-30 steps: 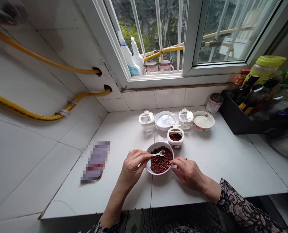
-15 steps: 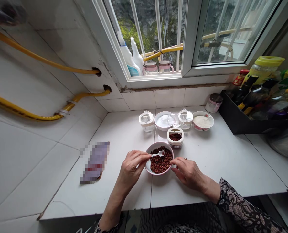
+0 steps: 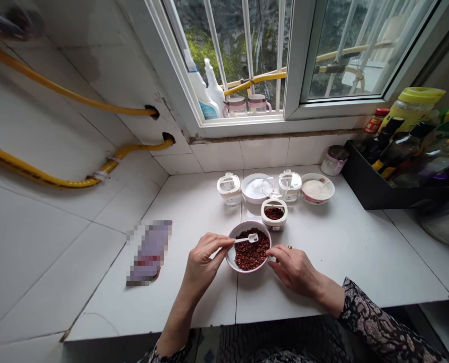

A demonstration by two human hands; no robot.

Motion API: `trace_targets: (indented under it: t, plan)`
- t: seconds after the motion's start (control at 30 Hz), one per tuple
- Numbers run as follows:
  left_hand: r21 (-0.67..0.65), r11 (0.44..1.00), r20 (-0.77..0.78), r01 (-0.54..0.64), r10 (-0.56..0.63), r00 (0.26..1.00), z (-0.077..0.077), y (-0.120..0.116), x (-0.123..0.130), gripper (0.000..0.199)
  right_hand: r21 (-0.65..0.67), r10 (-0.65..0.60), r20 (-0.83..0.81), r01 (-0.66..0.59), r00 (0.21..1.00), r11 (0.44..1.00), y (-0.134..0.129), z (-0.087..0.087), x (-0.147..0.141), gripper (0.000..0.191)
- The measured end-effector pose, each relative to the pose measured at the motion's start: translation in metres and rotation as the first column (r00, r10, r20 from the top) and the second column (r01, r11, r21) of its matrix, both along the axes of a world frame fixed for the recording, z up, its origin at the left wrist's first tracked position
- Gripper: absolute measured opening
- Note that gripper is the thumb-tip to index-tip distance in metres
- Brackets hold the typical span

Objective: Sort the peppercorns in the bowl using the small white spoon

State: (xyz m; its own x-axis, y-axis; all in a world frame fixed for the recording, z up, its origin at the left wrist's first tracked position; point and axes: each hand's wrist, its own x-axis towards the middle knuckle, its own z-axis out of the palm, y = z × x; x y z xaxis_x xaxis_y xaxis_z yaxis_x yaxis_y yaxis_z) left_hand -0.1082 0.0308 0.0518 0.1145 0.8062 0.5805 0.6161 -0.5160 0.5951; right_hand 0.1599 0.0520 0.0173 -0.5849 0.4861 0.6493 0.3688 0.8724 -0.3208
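Between the fingertips of my left hand [image 3: 205, 259] is the handle of a small white spoon [image 3: 252, 238]. Its scoop hangs over a pink-rimmed bowl [image 3: 230, 257] of reddish-brown peppercorns [image 3: 251, 256], with a few red bits in the scoop. My right hand [image 3: 294, 267] is closed at the bowl's right rim, thumb and fingers gripping the edge. Just behind the bowl stands an open spice jar [image 3: 280, 224], part filled with the same peppercorns, its clear lid [image 3: 273, 186] tipped back.
Behind are two more clear jars [image 3: 229, 189], a bowl of white grains [image 3: 255, 189] and a flowered bowl [image 3: 317, 189]. A black box of bottles [image 3: 375, 194] stands right, beside a pink jar [image 3: 334, 160]. A blurred purple packet [image 3: 148, 254] lies left.
The spoon has shifted very slightly over the bowl, its scoop a little more level. Both hands otherwise keep their places.
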Motion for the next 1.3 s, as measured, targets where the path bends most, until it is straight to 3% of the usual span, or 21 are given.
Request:
trace_targets:
  t: [0.17, 0.4, 0.6, 0.7, 0.8, 0.93, 1.1, 1.23, 1.3]
  plan:
    - [-0.062, 0.998, 0.126, -0.005, 0.013, 0.992, 0.001, 0.002, 0.001, 0.011, 0.007, -0.005, -0.001, 0.005, 1.0, 1.0, 0.0, 0.0, -0.001, 0.022]
    - [-0.009, 0.998, 0.171, -0.06, 0.061, 0.983, 0.013, 0.01, 0.003, 0.007, 0.01, -0.006, -0.003, 0.006, 1.0, 1.0, 0.0, 0.001, -0.001, 0.022]
    - [0.257, 0.965, -0.073, -0.048, 0.069, 0.995, 0.037, 0.036, 0.029, 0.013, -0.004, -0.005, 0.002, 0.005, 1.0, 1.0, 0.0, 0.0, -0.001, 0.023]
    - [0.357, 0.928, -0.313, 0.109, 0.009, 0.95, 0.036, 0.044, 0.043, 0.023, -0.001, -0.014, -0.005, 0.014, 1.0, 1.0, 0.0, 0.002, -0.002, 0.022]
    - [0.37, 0.896, -0.484, 0.245, -0.039, 0.874, 0.029, 0.044, 0.05, 0.028, 0.012, -0.022, 0.0, 0.022, 1.0, 1.0, -0.001, 0.002, -0.003, 0.02]
    - [0.413, 0.895, -0.406, 0.167, 0.017, 0.914, 0.028, 0.038, 0.045, 0.029, 0.014, -0.018, 0.009, 0.018, 1.0, 1.0, -0.001, 0.002, -0.003, 0.02]
    - [0.332, 0.943, -0.16, 0.018, 0.038, 0.986, 0.035, 0.021, 0.023, 0.022, 0.011, -0.011, 0.006, 0.011, 1.0, 1.0, -0.001, 0.004, -0.002, 0.02]
    - [0.156, 0.984, -0.178, 0.085, -0.057, 0.982, 0.027, 0.01, 0.008, 0.017, -0.003, -0.009, 0.007, 0.009, 1.0, 1.0, -0.001, 0.004, -0.002, 0.023]
    - [0.13, 0.985, -0.203, 0.116, -0.088, 0.975, 0.02, 0.008, 0.007, 0.016, -0.003, -0.011, 0.007, 0.011, 1.0, 1.0, -0.001, 0.003, -0.002, 0.025]
